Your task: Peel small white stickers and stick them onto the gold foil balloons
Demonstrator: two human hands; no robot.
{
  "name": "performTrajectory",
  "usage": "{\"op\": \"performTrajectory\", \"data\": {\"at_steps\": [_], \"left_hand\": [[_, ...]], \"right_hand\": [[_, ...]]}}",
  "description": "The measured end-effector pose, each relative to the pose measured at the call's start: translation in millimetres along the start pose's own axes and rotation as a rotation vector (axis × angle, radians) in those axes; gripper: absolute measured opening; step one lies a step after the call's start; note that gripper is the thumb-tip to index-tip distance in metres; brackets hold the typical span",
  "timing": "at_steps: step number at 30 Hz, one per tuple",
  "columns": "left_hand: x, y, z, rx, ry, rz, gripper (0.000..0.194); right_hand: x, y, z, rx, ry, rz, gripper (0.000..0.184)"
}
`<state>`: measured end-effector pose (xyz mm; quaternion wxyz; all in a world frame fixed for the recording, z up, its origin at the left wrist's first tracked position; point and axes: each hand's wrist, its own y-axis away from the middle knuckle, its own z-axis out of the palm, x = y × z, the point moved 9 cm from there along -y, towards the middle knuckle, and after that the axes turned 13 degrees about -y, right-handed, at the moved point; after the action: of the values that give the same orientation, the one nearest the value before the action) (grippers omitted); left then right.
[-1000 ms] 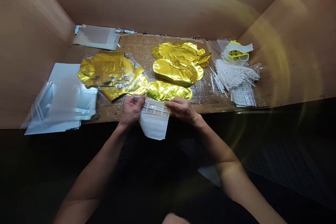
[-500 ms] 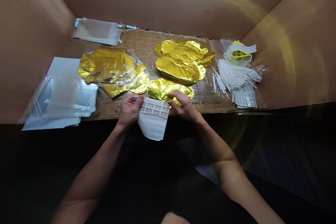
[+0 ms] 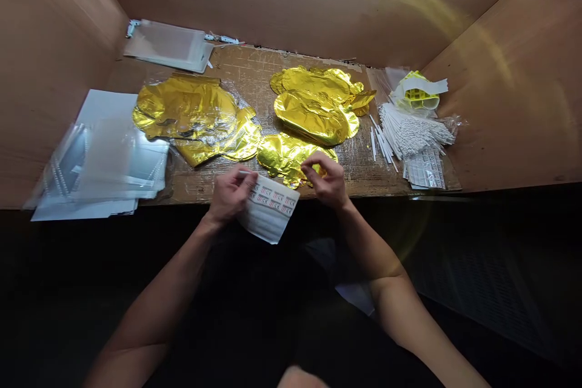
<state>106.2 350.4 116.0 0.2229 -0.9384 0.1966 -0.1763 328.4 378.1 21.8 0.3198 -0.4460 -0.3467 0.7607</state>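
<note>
My left hand (image 3: 231, 194) grips the left edge of a white sticker sheet (image 3: 269, 213) with rows of small red and black labels, held at the table's front edge. My right hand (image 3: 328, 180) has its fingers pinched together just right of the sheet, over a flat gold foil balloon (image 3: 284, 157); whatever is in the pinch is too small to make out. More gold foil balloons lie in a pile behind (image 3: 316, 108) and in another pile to the left (image 3: 191, 112).
Clear plastic bags (image 3: 102, 163) are stacked at the left, with another stack (image 3: 168, 45) at the back left. White sticks (image 3: 409, 130), a sticker sheet (image 3: 425, 170) and a yellow-white packet (image 3: 418, 94) lie at the right. Wooden walls (image 3: 513, 73) enclose the table on three sides.
My right hand has left the sheet's right edge and lifted to the right in a pinch over the gold balloon. The sheet has tilted in my left hand.
</note>
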Motion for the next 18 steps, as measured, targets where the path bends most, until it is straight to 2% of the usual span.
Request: {"op": "performTrajectory", "data": {"at_steps": [1,3,5,7,9,11,13,15,18], "left_hand": [[14,5,13.2,-0.082,-0.103,0.150,0.030],[38,22,43.4,-0.230,-0.317,0.437,0.024],[48,36,66.3,-0.295,-0.505,0.600,0.022],[49,43,77.8,-0.298,-0.622,0.654,0.019],[49,45,81.0,-0.281,-0.677,0.681,0.016],[49,46,80.1,-0.264,-0.703,0.704,0.016],[49,47,78.4,-0.258,-0.719,0.723,0.017],[48,48,77.6,-0.262,-0.736,0.741,0.017],[47,50,78.5,-0.284,-0.766,0.755,0.016]], "right_hand": [[12,-5,0,-0.018,-0.015,0.082,0.017],[38,-10,9,-0.151,0.025,0.229,0.017],[58,-8,21,-0.295,0.171,0.311,0.015],[68,-5,25,-0.360,0.397,0.309,0.014],[68,-3,17,-0.306,0.636,0.277,0.014],[64,-3,6,-0.233,0.772,0.246,0.018],[63,-1,6,-0.278,0.765,0.196,0.020],[66,1,14,-0.404,0.680,0.147,0.022],[75,-1,17,-0.483,0.593,0.152,0.029]]}}
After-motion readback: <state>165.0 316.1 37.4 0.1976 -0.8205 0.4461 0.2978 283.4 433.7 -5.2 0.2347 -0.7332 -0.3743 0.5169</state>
